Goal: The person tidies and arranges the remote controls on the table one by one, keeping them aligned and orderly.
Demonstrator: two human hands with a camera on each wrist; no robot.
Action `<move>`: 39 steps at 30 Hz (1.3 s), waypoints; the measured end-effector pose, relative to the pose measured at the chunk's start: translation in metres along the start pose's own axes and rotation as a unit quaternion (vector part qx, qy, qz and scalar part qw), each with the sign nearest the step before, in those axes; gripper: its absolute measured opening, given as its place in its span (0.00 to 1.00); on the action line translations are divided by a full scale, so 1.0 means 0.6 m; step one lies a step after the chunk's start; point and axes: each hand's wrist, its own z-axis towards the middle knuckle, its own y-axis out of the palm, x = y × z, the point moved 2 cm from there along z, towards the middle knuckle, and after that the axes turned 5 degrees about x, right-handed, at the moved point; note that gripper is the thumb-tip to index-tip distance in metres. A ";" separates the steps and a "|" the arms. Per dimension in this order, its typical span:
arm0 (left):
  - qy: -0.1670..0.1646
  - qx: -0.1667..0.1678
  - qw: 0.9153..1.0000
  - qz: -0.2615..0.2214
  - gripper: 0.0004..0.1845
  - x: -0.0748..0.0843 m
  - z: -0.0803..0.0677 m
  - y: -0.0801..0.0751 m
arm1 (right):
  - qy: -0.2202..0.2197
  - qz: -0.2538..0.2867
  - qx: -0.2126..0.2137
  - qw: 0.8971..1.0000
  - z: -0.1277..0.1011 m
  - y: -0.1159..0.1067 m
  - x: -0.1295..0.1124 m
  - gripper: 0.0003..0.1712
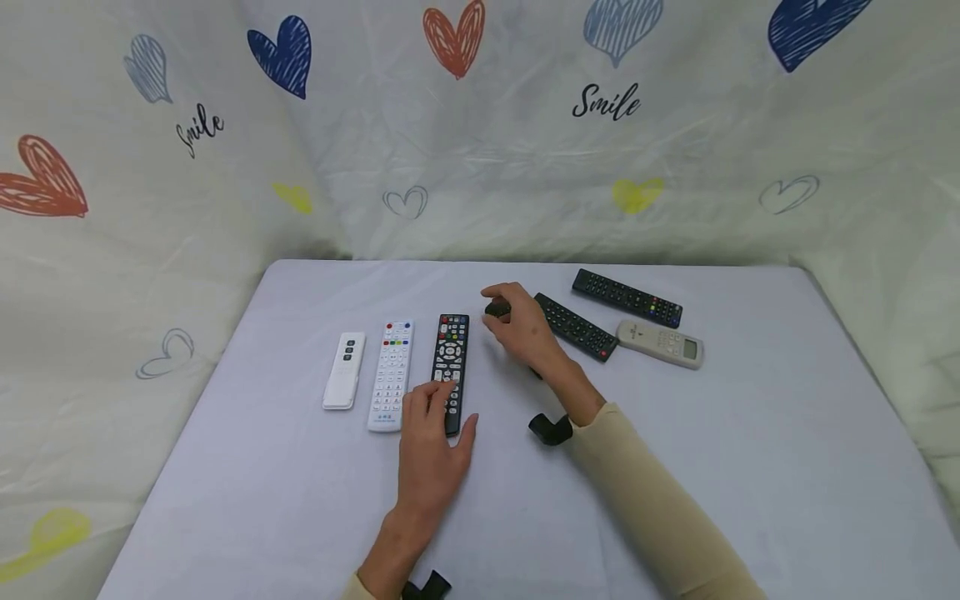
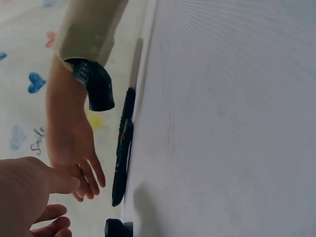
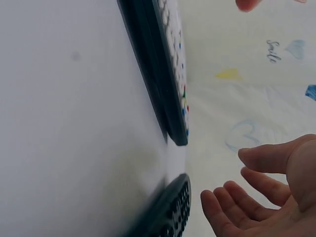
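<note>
My left hand (image 1: 433,454) reaches over the lower part of a black remote control (image 1: 451,342); its fingertips appear to rest on or just above the buttons. Its thumb stands apart. My right hand (image 1: 525,329), fingers spread and loosely bent, is over another black remote (image 1: 497,309), mostly hidden beneath it. In the right wrist view, that remote (image 3: 177,210) lies below the right fingers (image 3: 247,205), apart from them. The remote near the left hand (image 3: 170,74) shows there too. The left wrist view shows the left hand (image 2: 29,197) relaxed, with a gap to the right hand (image 2: 74,148).
Left of the hands lie a small white remote (image 1: 345,371) and a longer white one (image 1: 391,375). To the right are two black remotes, one nearer (image 1: 576,327) and one farther back (image 1: 627,297), and a beige remote with a display (image 1: 660,344). A white cloth covers the table (image 1: 247,500).
</note>
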 end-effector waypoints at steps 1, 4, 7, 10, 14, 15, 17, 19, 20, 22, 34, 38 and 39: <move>0.009 -0.001 1.000 -0.008 0.28 0.003 0.000 0.003 | 0.002 0.000 0.001 1.000 0.001 -0.004 0.003 0.24; 0.033 -0.005 0.999 -0.021 0.26 0.012 0.000 0.010 | 0.009 -0.004 0.001 1.000 0.004 -0.015 0.012 0.24; 0.050 -0.011 0.998 -0.029 0.25 0.020 0.000 0.017 | 0.014 -0.023 -0.002 1.000 0.007 -0.021 0.020 0.24; 0.057 -0.020 0.998 -0.032 0.25 0.027 0.000 0.021 | 0.017 -0.049 -0.014 0.999 0.008 -0.024 0.025 0.26; 0.053 -0.033 0.997 -0.040 0.26 0.032 0.000 0.026 | 0.024 -0.077 -0.029 0.996 0.008 -0.025 0.028 0.28; 0.052 -0.037 0.997 -0.043 0.26 0.032 0.000 0.027 | 0.027 -0.082 -0.031 0.996 0.007 -0.025 0.028 0.29; 0.049 -0.044 0.997 -0.047 0.26 0.032 0.000 0.029 | 0.029 -0.094 -0.032 0.995 0.006 -0.026 0.029 0.30; 0.045 -0.051 0.997 -0.048 0.26 0.032 0.000 0.031 | 0.027 -0.108 -0.031 0.993 0.004 -0.026 0.031 0.31; 0.043 -0.054 0.996 -0.049 0.26 0.032 -0.001 0.032 | 0.028 -0.116 -0.031 0.992 0.003 -0.026 0.032 0.31; 0.039 -0.057 0.996 -0.051 0.26 0.031 -0.001 0.034 | 0.028 -0.132 -0.031 0.990 0.001 -0.026 0.034 0.32; 0.017 -0.077 0.994 -0.082 0.28 0.029 -0.002 0.040 | 0.033 -0.146 -0.050 0.987 -0.009 -0.030 0.051 0.36; 0.008 -0.083 0.992 -0.093 0.28 0.030 0.000 0.042 | 0.021 -0.143 -0.065 0.987 -0.014 -0.038 0.054 0.38; 0.006 -0.085 0.992 -0.097 0.28 0.031 0.001 0.043 | 0.017 -0.141 -0.068 0.988 -0.016 -0.040 0.055 0.38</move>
